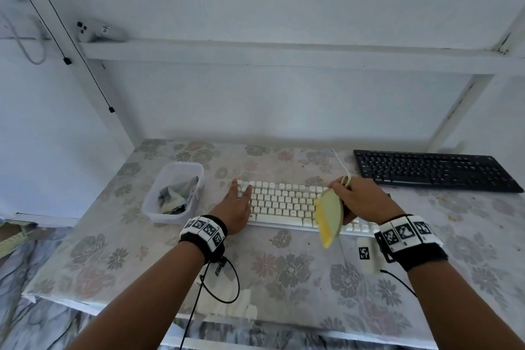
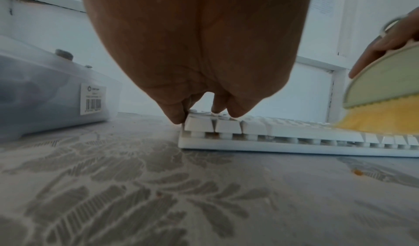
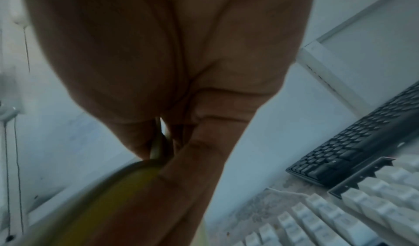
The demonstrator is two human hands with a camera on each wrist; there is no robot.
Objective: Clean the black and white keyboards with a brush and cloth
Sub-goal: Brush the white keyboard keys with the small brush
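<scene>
The right hand [image 1: 366, 202] grips a brush [image 1: 329, 216] by its pale green back, fingers curled round it; the yellow bristles point down toward the near edge of the white keyboard [image 1: 284, 203]. The brush sits at the thumb side of this grip, over the keyboard's right-centre section. In the left wrist view the bristles meet the keycaps.

The left hand [image 1: 237, 206] rests flat on the left end of the white keyboard, fingers straight and slightly spread, fingertips [image 2: 178, 116] touching the keys at the end.

The black keyboard [image 1: 434, 170] lies beyond and outboard of the right hand, apart from the white one. A clear plastic container [image 1: 173, 193] stands just outboard of the left hand and holds a crumpled grey cloth [image 1: 176, 196]. Everything rests on a floral-patterned table cover [image 1: 284, 270].
</scene>
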